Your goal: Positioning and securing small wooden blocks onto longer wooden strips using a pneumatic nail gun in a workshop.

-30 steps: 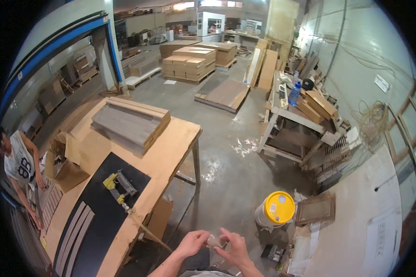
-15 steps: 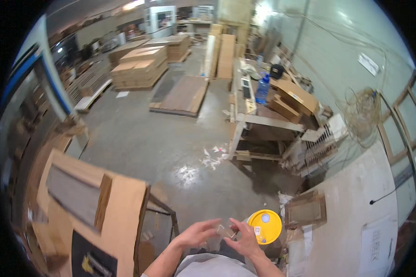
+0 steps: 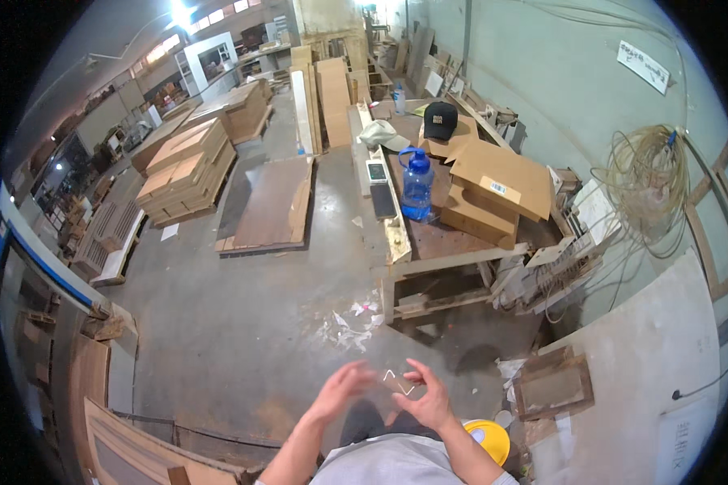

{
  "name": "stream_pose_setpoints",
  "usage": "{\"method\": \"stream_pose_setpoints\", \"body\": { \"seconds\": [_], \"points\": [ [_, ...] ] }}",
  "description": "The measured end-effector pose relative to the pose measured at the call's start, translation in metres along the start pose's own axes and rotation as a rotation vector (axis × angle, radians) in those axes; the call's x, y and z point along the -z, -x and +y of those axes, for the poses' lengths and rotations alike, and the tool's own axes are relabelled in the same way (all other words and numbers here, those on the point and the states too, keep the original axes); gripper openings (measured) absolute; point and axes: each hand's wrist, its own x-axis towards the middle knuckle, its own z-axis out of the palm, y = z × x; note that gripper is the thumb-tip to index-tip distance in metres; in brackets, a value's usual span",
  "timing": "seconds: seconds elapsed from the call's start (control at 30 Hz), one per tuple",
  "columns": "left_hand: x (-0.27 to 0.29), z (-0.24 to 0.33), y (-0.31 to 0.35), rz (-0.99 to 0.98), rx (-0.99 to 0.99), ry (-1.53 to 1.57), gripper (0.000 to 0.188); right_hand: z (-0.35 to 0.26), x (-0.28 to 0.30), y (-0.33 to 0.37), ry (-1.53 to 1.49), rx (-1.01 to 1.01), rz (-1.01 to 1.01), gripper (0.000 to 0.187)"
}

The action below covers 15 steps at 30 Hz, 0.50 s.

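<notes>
Low in the middle of the head view, both my hands are raised in front of my light grey shirt (image 3: 388, 459). My left hand (image 3: 340, 396) is open, with its fingers stretched toward the right hand and blurred at the tips. Between the thumb and fingers of my right hand (image 3: 427, 398) is a small flat brownish piece (image 3: 399, 383) with bent white lines at its edges; its kind cannot be made out. A yellow-lidded bucket (image 3: 493, 440) stands right beside my right forearm, partly covered by it.
Ahead right is a workbench (image 3: 453, 257) with a blue water bottle (image 3: 416, 186), phone (image 3: 383, 202), black cap (image 3: 440, 120) and cardboard boxes (image 3: 493, 182). Paper scraps (image 3: 348, 327) litter the floor. Stacked boards (image 3: 186, 174) stand far left. A wooden frame (image 3: 552, 384) leans at right.
My view has turned up and to the right, bringing the workbench closer and lowering the bucket in the picture. Both hands stay raised close together, the small piece still at the right hand.
</notes>
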Motion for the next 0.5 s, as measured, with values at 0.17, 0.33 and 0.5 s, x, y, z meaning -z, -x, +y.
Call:
{"method": "stream_pose_setpoints", "body": {
  "seconds": [0.17, 0.33, 0.5],
  "points": [
    [0.055, 0.062, -0.167, 0.139, 0.015, -0.061, 0.055, 0.009, 0.028, -0.091, -0.006, -0.087, 0.109, 0.080],
    [0.120, 0.092, -0.377, 0.255, 0.006, 0.005, 0.059, 0.023, 0.042, -0.141, 0.164, -0.193, 0.281, 0.081],
    [0.134, 0.116, -0.525, 0.398, 0.083, 0.044, 0.061, 0.023, 0.038, -0.197, 0.113, -0.390, 0.362, 0.083]
  ]
}}
